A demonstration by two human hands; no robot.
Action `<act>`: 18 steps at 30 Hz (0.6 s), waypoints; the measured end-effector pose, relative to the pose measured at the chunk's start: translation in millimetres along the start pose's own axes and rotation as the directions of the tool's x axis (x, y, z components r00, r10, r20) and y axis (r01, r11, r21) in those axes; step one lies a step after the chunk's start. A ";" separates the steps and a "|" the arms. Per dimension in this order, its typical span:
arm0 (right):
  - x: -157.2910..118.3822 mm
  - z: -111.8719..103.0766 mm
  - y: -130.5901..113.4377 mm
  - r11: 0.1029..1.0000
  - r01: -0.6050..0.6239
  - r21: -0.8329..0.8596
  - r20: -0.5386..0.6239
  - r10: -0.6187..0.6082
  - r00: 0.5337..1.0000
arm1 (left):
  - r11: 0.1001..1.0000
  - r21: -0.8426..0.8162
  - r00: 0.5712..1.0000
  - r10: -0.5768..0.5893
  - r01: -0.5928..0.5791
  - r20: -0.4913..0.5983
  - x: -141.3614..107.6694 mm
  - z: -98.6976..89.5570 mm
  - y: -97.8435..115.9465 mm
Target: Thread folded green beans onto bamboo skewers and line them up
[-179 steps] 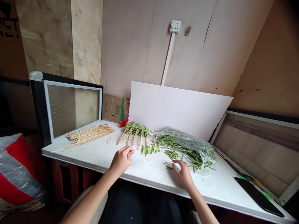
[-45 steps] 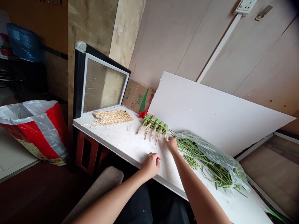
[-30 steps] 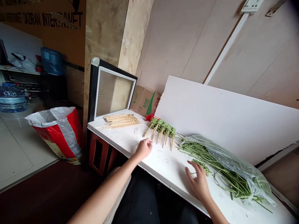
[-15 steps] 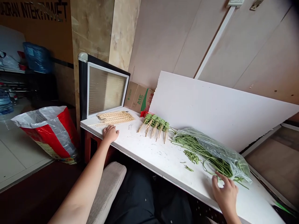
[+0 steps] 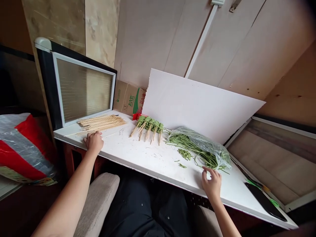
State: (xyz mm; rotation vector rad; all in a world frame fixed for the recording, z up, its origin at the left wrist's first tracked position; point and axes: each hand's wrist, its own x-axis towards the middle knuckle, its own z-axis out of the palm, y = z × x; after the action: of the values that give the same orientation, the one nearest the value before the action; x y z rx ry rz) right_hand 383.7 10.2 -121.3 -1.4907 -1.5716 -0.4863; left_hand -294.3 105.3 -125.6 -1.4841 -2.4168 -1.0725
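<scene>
My left hand [image 5: 93, 141] is closed at the table's front left edge, just below a pile of bamboo skewers [image 5: 103, 122]. A thin pale stick, apparently one skewer, reaches right from its fingers. My right hand [image 5: 212, 181] is bent into a pinch over the table, thumb and forefinger tips close together; what lies between them is too small to make out. Beyond it, long green beans [image 5: 187, 142] lie partly in a clear plastic bag [image 5: 207, 141]. Short cut bean pieces [image 5: 185, 154] lie to its left. Filled bean skewers [image 5: 149, 126] are stacked farther back.
A cardboard box [image 5: 127, 98] and a leaning white board [image 5: 192, 102] stand behind the white table [image 5: 148, 161]. A framed glass panel [image 5: 84, 87] borders the left end. A black phone-like slab [image 5: 266, 201] lies at the right; a red-and-white sack [image 5: 22, 148] stands at the left.
The view has swung to the right, so the scene sits farther left and the dark slab shows at the right. Both hands keep nearly the same places and poses.
</scene>
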 end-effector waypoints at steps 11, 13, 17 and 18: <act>15.1 28.0 -48.7 0.983 0.089 0.163 0.308 -0.136 0.942 | 0.999 -0.031 0.994 0.023 -0.026 -0.109 -1.1 2.3 -5.4; 19.7 32.1 -49.7 0.984 0.048 0.169 0.365 -0.108 0.925 | 0.992 -0.108 0.992 0.045 -0.058 -0.119 1.1 4.8 -9.3; 21.8 31.4 -50.3 0.965 -0.043 0.259 0.418 -0.072 0.906 | 0.964 -0.254 0.990 0.046 -0.079 -0.136 4.2 4.5 -7.1; 20.9 29.9 -50.6 0.960 -0.054 0.276 0.403 -0.065 0.913 | 0.955 -0.280 0.989 0.057 -0.094 -0.137 4.5 3.4 -3.3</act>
State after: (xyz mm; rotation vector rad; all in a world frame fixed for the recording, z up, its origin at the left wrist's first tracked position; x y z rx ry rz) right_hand 328.9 35.8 -106.0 -1.4226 -1.8767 0.0626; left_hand -298.4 109.8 -127.9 -1.5182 -2.1717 -1.5022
